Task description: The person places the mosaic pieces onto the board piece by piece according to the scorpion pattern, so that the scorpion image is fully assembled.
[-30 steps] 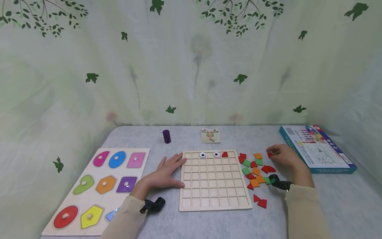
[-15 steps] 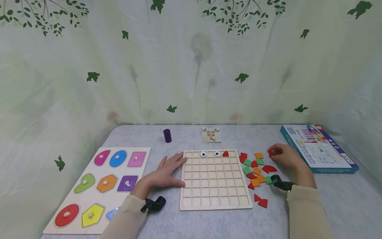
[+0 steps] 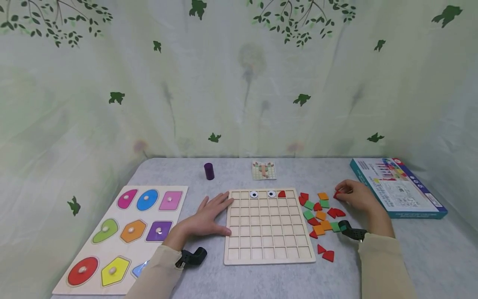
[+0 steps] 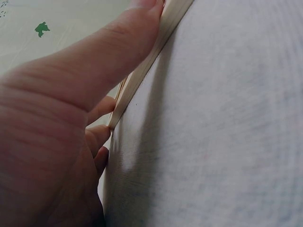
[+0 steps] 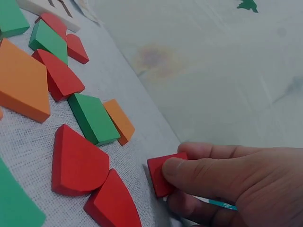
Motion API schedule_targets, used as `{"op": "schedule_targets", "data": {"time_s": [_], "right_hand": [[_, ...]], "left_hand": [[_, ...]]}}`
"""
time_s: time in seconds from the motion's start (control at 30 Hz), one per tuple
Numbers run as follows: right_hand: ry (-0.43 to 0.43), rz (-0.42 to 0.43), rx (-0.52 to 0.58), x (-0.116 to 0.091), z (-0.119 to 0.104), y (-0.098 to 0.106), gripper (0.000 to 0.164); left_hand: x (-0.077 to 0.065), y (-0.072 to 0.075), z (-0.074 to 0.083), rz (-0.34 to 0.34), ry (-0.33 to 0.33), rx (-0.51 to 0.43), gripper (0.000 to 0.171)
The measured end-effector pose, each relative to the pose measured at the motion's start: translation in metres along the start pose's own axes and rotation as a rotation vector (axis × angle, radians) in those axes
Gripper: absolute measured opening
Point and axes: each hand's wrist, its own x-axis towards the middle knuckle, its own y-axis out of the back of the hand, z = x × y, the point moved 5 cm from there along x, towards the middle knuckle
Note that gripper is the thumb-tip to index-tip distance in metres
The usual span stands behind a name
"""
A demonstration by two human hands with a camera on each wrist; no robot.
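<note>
While the red piece [image 5: 156,176] sat pinched in the right hand [image 3: 358,196], I saw the grid board [image 3: 267,231] lying leftward past the loose pieces [image 3: 320,215], the left hand [image 3: 207,216] spread against its left edge; I couldn't make out the piece's full outline or whether it touched the tabletop [image 3: 233,172]

Pale green drapery [image 3: 209,79], creased, hangs behind and beside the mottled grey counter [image 3: 236,173] in soft light; leafy branches [image 3: 308,9], dark green silhouettes [image 3: 301,99] and faded flowers [image 3: 252,59] (one resembling a dandelion) pattern it.
</note>
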Motion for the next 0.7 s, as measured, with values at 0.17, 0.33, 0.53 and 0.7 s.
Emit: {"op": "schedule_targets", "data": {"time_s": [0.17,0.33,0.53,0.7], "right_hand": [[0.016,-0.005,0.036,0.000,-0.003,0.000,0.027],[0.064,-0.009,0.024,0.001,-0.008,-0.001,0.029],[0.107,-0.024,0.044,0.005,-0.017,-0.007,0.032],[0.131,-0.026,0.051,0.007,-0.028,-0.013,0.033]], "left_hand": [[0.000,-0.001,-0.001,0.000,-0.002,0.000,0.100],[-0.001,-0.002,-0.002,0.002,0.001,0.001,0.100],[-0.001,-0.002,-0.002,0.005,-0.007,-0.001,0.100],[0.000,-0.002,-0.002,0.004,-0.011,0.002,0.100]]}}
